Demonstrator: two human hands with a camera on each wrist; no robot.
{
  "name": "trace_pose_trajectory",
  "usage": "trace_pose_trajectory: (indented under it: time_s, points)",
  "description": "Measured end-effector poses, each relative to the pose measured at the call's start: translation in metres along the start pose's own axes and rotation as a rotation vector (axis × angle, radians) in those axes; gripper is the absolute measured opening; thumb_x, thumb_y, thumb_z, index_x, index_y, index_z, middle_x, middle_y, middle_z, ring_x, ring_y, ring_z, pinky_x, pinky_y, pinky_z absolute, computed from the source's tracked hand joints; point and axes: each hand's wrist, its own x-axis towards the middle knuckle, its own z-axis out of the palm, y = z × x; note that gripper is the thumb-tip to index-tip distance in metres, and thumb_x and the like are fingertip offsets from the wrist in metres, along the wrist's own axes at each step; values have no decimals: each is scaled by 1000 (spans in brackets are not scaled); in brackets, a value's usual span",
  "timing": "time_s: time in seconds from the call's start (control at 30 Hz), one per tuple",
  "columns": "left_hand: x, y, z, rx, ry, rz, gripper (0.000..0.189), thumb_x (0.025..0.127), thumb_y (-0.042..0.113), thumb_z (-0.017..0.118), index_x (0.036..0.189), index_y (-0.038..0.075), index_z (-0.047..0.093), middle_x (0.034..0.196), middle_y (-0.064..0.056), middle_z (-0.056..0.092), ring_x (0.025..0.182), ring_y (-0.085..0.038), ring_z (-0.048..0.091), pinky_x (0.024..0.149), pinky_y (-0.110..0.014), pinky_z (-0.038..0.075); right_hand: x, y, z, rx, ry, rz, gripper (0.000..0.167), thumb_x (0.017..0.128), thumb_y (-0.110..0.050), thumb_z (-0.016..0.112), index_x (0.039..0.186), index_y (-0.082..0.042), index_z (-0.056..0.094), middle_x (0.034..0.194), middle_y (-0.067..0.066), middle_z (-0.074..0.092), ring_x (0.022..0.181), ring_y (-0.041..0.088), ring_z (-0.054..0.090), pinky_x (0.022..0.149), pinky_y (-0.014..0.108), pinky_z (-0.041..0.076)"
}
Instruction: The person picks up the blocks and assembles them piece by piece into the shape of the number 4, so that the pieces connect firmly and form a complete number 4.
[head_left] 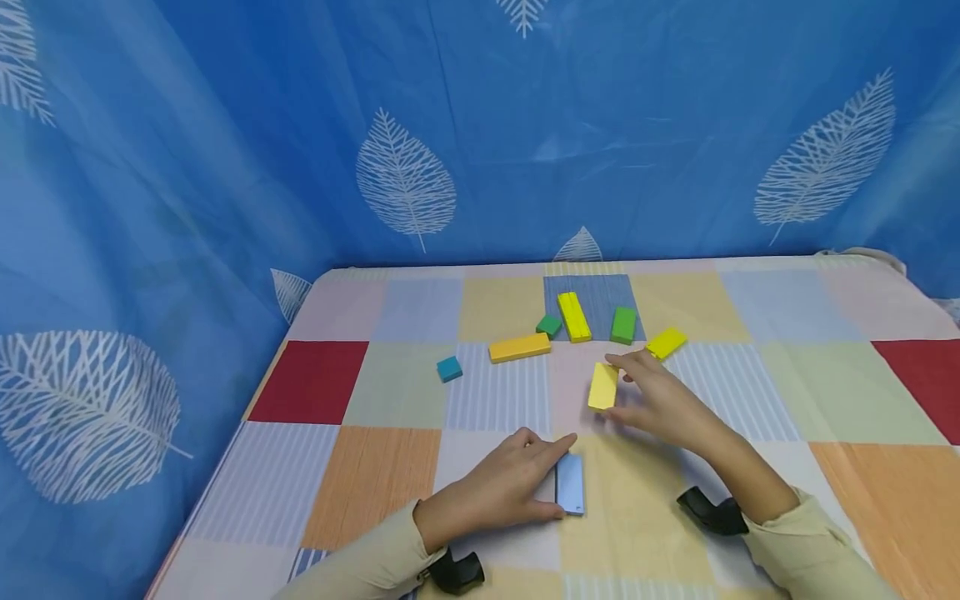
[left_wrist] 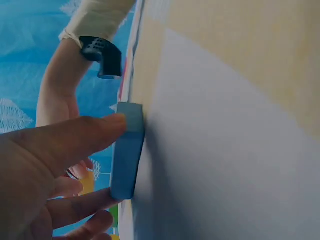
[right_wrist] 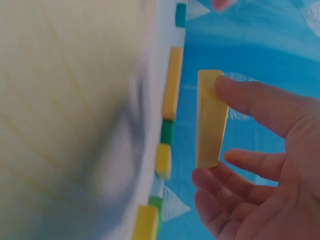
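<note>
Head view: left hand [head_left: 504, 479] has thumb and fingers about the ends of the blue block [head_left: 572, 487], and that end-to-end span probably steadies it while leaving its top uncovered. Ahead and to the right, the right hand [head_left: 670, 400] pinches the pale block [head_left: 603, 386] the same way, thumb on the near end, fingers on the far. Just beyond those fingers lies the short yellow block [head_left: 666, 342]; farther ahead of both hands come the green block [head_left: 622, 325], long yellow block [head_left: 573, 317], small green block [head_left: 549, 326], orange block [head_left: 520, 347] and teal block [head_left: 450, 368], loosely spread, perhaps to be within reach. Forearms slant inward, hands angled towards each other. Over to the left wrist: thumb on one end, a fingertip at the other, blue block seemingly resting on the cloth [left_wrist: 225, 150], shadow beside it. Right wrist now: pale block up off the cloth, gripped at its ends between thumb and fingertips, the index standing a little apart.
</note>
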Motion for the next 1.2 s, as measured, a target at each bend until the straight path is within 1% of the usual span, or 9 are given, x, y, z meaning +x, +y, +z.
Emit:
trace_pose_trajectory:
  time_s: [0.1,0.13,0.23,0.33,0.43,0.57,0.77,1.03,1.2]
  points:
    - [1,-3,0,-4,4,26,82,76,50,67,140,10,35,127,5,56,100,-9,47,85,-19,38,1,-2,8,11,-17,-46,65,70,-14,77,125,6,48,114,18,51,93,28,56,77,42,50]
    - [1,-4,0,-5,9,25,82,75,52,67,139,11,37,125,5,57,100,-9,47,85,-19,38,1,-3,10,16,-27,-56,64,70,-14,77,125,5,49,114,17,52,93,26,55,78,42,49]
    - [2,-7,3,2,27,6,77,72,57,66,132,14,46,114,5,58,95,-8,46,82,-20,38,-2,-4,19,26,-68,-68,64,71,-17,77,125,3,49,115,14,52,96,24,54,83,43,48]
    - [4,-10,6,10,52,-19,68,69,61,66,121,18,56,102,6,56,86,-7,42,76,-18,36,-5,-5,24,36,-112,-81,64,72,-18,76,127,2,48,117,13,52,100,23,53,88,45,45]
    - [6,-11,8,31,66,-31,62,68,64,64,112,20,62,97,8,57,83,-7,41,74,-18,35,-6,-7,26,39,-149,-97,64,73,-20,75,127,2,48,118,11,52,100,20,52,89,44,45]
    - [7,-14,8,54,64,-52,62,67,66,63,109,21,64,98,7,59,83,-8,42,74,-20,36,-5,-8,29,29,-180,-124,64,74,-23,75,127,1,48,117,9,52,98,17,50,87,41,45]
    - [8,-17,9,52,54,-59,60,67,65,64,108,20,65,99,6,60,86,-9,44,76,-22,37,-3,-7,32,23,-216,-131,63,75,-23,74,127,1,48,116,9,51,96,16,49,85,38,45]
    - [11,-19,11,38,27,-74,61,67,63,65,110,19,64,100,5,59,87,-11,44,78,-23,37,2,-4,34,31,-279,-102,60,78,-22,72,129,0,48,121,14,51,109,27,49,93,46,41]
    - [13,-22,12,42,35,-67,62,67,63,65,109,17,65,99,4,58,87,-12,44,78,-24,37,6,-2,34,26,-283,-104,57,79,-21,71,128,-1,49,120,14,54,110,30,49,94,47,40]
